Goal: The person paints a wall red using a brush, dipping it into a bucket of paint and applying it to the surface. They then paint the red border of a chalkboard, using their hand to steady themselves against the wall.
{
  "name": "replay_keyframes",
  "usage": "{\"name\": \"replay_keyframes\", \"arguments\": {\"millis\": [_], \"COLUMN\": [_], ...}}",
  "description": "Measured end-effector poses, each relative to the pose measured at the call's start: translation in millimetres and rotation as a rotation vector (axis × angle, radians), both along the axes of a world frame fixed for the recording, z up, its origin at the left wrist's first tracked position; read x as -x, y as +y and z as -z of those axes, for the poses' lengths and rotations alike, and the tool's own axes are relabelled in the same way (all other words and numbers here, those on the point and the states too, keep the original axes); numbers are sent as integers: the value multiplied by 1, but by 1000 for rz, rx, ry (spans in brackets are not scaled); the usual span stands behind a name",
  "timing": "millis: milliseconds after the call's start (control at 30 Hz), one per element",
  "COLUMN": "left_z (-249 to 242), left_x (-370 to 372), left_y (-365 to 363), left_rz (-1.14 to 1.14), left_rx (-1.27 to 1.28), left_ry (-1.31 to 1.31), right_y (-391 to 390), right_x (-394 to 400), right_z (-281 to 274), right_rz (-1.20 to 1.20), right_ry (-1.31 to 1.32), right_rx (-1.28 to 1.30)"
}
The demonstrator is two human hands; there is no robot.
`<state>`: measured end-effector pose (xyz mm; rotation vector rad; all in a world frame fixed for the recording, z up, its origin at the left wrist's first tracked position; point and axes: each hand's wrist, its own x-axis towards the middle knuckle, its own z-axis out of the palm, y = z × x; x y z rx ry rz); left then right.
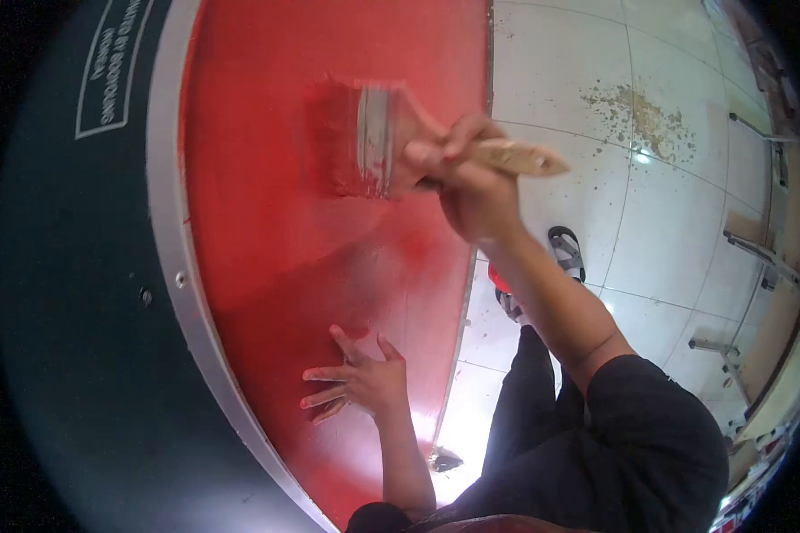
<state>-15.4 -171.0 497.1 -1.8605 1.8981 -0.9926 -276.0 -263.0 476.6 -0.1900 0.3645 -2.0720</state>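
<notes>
The red panel (pixel 329 266) is the largest thing here, a broad stiff board, wet and glossy, likely slippery wherever fresh paint lies. Along its outer edge runs a pale metal rim (pixel 182 293), and beyond that a dark green surface (pixel 71 293). The left hand (pixel 360 384) lies flat on the panel's lower part, fingers spread apart. The right hand (pixel 471 178) is clamped round the wooden handle of the paintbrush (pixel 391 138), bristles pressed on the panel's upper part. The brush looks light, its bristles soft; the bare handle is the place to hold it.
</notes>
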Motion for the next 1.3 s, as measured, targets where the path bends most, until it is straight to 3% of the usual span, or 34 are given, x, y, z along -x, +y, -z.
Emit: {"name": "replay_keyframes", "arguments": {"millis": [100, 233, 267, 333, 400, 533, 633, 700, 767, 900, 967, 1033, 1100, 1167, 1233, 1300], "left_z": [-3, -11, -13, -18, -23, -23, -26, -28, -25, -16, -13, -10, -24, -29, -26, -26], "left_x": [-1, -1, -1, -4, -11, -41, -58, -71, -84, -103, -111, -119, -115, -109, -111, -113], "left_y": [2, 8, 10, 14, 19, 35, 57, 71, 78, 88, 88, 88, 90, 90, 92, 97], "left_rz": [12, 41, 41, 68, 98, 274, 268, 260, 253, 165, 92, 222, 203, 183, 200, 264], "left_rx": [4, -50, -47, -109, -128, -84, -31, -35, -31, -230, -335, -323, -370, -413, -411, -340], "left_ry": [20, 96, 94, 167, 240, 364, 386, 409, 427, 392, 386, 367, 421, 476, 473, 549], "right_y": [1, 20, 26, 39, 50, 89, 93, 87, 74, 75, 75, 76, 73, 65, 70, 93], "right_x": [24, -4, -23, -63, -109, -135, -127, -121, -127, -119, -114, -112, -120, -137, -147, -140], "right_z": [-15, 30, 27, 78, 122, 235, 219, 176, 115, -51, -105, -126, -96, -22, 55, 93], "right_rz": [63, -49, -14, -133, -206, -85, -31, -25, -18, 9, 35, 55, 49, 20, -68, -54], "right_ry": [-116, -341, -292, -176, -258, -228, -85, -10, 137, 84, 127, 170, -53, -154, -181, -150], "right_rx": [148, 186, 71, 30, -284, -610, -737, -760, -531, -168, -109, -52, -84, -107, -295, -397]}}
